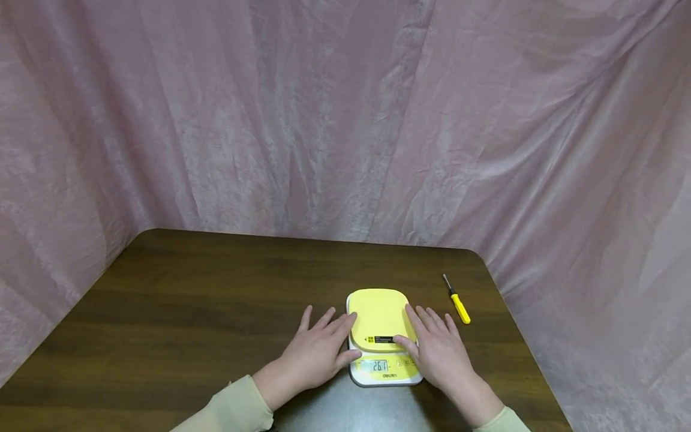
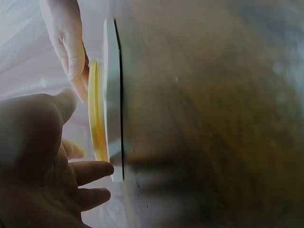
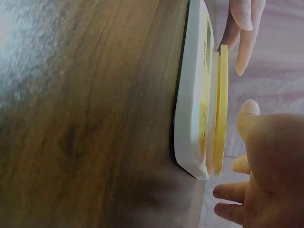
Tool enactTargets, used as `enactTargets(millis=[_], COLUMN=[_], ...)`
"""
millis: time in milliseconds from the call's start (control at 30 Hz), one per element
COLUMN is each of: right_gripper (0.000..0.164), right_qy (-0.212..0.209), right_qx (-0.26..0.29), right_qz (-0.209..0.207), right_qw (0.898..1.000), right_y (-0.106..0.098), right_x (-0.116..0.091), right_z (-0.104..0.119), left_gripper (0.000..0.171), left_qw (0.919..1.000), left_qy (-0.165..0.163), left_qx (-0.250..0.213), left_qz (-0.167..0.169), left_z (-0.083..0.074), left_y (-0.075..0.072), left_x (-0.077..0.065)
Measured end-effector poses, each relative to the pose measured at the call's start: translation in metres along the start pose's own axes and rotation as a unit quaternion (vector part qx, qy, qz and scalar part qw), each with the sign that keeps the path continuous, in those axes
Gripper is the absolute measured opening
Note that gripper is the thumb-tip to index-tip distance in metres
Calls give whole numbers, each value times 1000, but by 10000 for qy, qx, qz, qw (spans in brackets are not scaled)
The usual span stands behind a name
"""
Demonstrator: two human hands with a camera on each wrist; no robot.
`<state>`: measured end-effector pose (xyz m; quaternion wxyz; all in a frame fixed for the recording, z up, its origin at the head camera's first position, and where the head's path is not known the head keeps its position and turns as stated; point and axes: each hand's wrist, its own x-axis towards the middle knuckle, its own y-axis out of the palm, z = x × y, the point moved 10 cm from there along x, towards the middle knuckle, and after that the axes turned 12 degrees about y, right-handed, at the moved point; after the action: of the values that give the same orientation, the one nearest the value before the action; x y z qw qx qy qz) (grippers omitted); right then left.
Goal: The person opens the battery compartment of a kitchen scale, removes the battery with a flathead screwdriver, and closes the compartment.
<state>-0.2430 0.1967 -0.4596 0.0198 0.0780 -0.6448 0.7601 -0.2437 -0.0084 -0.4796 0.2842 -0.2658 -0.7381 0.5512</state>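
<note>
Head view: our left hand (image 1: 315, 355) and right hand (image 1: 441, 355), fingers extended, flank a scale (image 1: 378, 312); we read digits 261 on its display (image 1: 373, 365), its black label (image 1: 384, 339) illegible.

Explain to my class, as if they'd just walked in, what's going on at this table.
A person has both bare hands at a yellow and white scale on a dark wooden table. The left hand is at its left side and the right hand at its right, fingers extended; whether they press on it is hard to tell. The display shows digits resembling 261, possibly with a decimal point. A yellow-handled screwdriver lies untouched beyond the right hand.
</note>
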Motion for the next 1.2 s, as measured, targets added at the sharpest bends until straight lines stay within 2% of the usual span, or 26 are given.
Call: enactTargets(millis=[367, 533, 1000, 1200], right_gripper=[73, 73, 69, 69], right_qy=[47, 82, 129, 202], right_qx=[189, 183, 580, 799], right_qz=[223, 403, 573, 674], right_qw=[9996, 9990, 9966, 9943], right_y=[4, 8, 13, 16], right_x=[2, 3, 3, 7], right_z=[1, 0, 0, 0], left_gripper=[75, 75, 75, 76], left_qw=[9999, 9998, 9987, 9966], left_qy=[90, 69, 53, -34], left_qx=[-37, -160, -476, -792], left_qz=[52, 99, 156, 210], left_z=[-2, -2, -4, -1], left_y=[1, 3, 5, 10], left_x=[2, 3, 5, 5])
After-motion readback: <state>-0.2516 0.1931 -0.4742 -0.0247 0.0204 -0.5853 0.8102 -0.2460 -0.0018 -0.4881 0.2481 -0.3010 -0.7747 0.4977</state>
